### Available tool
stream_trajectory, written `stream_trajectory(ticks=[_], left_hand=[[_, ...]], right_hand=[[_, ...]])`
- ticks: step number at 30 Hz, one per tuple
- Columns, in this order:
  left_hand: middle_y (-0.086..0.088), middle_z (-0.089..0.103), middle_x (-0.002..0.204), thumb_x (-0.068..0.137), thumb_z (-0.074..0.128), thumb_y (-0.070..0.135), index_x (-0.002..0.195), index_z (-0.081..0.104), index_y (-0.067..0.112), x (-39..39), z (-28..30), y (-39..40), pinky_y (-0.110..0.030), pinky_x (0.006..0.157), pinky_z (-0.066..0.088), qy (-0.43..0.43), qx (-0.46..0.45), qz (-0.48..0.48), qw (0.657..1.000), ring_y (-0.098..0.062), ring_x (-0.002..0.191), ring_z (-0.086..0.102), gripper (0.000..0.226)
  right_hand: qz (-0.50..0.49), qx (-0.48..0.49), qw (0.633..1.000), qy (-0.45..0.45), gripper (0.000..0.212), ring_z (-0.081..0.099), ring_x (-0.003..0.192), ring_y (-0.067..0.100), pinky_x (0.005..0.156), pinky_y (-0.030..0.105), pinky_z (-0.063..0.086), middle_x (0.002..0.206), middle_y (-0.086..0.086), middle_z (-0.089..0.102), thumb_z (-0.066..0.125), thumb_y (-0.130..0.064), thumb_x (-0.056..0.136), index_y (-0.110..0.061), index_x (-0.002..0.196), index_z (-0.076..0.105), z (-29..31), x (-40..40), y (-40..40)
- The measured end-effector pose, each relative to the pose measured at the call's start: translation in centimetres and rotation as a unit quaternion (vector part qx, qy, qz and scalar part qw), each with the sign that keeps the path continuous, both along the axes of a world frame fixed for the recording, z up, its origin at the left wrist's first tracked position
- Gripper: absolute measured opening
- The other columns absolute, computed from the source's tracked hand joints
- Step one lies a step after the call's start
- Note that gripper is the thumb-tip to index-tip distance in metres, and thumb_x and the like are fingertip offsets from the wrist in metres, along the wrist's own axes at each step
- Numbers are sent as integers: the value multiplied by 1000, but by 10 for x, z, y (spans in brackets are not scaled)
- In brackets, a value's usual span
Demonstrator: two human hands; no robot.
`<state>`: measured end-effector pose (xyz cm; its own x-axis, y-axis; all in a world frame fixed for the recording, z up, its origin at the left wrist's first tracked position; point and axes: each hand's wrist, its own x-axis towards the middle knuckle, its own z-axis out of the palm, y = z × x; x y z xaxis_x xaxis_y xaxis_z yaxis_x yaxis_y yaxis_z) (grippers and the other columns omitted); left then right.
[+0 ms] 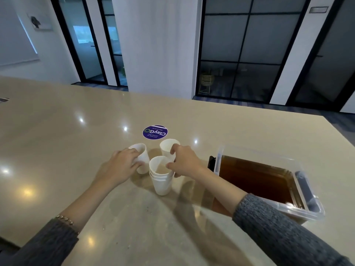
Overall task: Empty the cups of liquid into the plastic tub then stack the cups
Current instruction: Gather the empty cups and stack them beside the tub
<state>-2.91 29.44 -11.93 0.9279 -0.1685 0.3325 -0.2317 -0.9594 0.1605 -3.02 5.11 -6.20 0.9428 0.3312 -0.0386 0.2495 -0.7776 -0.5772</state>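
Note:
A stack of white paper cups (pixel 161 181) stands upright in the middle of the beige table. My right hand (pixel 184 162) grips the rim of the stack's top cup from the right. Behind it stands a single white cup (pixel 166 146), close to my right fingers. My left hand (pixel 121 166) is closed around another white cup (pixel 141 156) left of the stack, tilted slightly. A clear plastic tub (pixel 299 167) at the right holds brown liquid (pixel 255 179).
A round purple sticker (pixel 155 132) lies on the table behind the cups. The table's far edge runs behind it, with glass partitions and a white pillar beyond. The tub has dark clip handles at its ends.

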Motion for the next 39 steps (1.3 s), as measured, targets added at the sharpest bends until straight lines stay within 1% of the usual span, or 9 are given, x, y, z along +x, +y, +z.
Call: stream_trajectory(ticks=[3,7,11,15,19,24,28,31,39], left_hand=[[-9,69,81,86,53,38,115,64,10,3,31,-14,-40,73,47,-92,-70,20,993,-34,76,65,42],[-7,73,83,88,61,14,128,40,25,27,67,-40,-38,86,34,-196,-7,10,980,-33,74,66,47],[2,73,87,88,58,3,133,40,35,46,82,-72,-37,98,26,-184,54,-72,979,-27,86,65,58],[8,68,84,84,62,4,102,65,26,54,76,-92,-44,95,31,-153,136,-143,968,-21,76,64,29],[-2,58,75,86,67,28,91,66,24,57,50,-93,-47,93,37,-72,202,-153,965,-30,75,58,7],[-12,54,77,54,89,20,86,62,19,60,41,-97,-35,68,43,-74,244,-159,954,-34,73,60,42],[-2,49,72,63,84,21,90,49,29,59,56,-100,-34,65,44,-73,206,-152,964,-31,63,54,45],[-2,43,86,74,77,27,98,58,29,48,97,-122,-38,65,46,-90,99,-130,982,-35,70,55,31],[-6,62,110,82,73,33,114,57,36,7,173,-290,-38,67,49,-52,-82,-319,943,-26,86,57,36]], right_hand=[[8,-16,1000,20,7,70,53,26,56,31,59,80,15,66,54,-3,84,-7,88,60,5,8,-4],[20,-35,998,39,10,71,55,28,60,36,60,77,18,70,55,1,84,2,85,66,9,4,-17],[12,-12,999,41,13,70,53,26,62,39,60,75,21,71,55,2,81,9,88,65,17,-7,-33],[1,-7,1000,30,13,70,54,23,61,40,58,83,24,71,59,-1,84,8,89,66,31,-20,-53],[-20,13,1000,4,9,71,55,21,64,44,60,86,20,70,63,-4,86,2,92,67,54,-32,-79],[-71,79,994,-39,9,70,54,15,56,31,60,80,9,72,68,-8,86,-8,95,70,87,-52,-130],[-121,104,985,-70,12,70,59,10,52,19,56,81,0,71,70,-14,87,-13,98,69,101,-71,-178],[-178,130,972,-87,12,71,62,8,52,17,54,83,-1,71,70,-15,87,-14,99,69,113,-88,-221],[-340,156,918,-129,8,73,64,27,69,39,62,73,8,74,69,-6,82,-4,90,69,136,-152,-353]])
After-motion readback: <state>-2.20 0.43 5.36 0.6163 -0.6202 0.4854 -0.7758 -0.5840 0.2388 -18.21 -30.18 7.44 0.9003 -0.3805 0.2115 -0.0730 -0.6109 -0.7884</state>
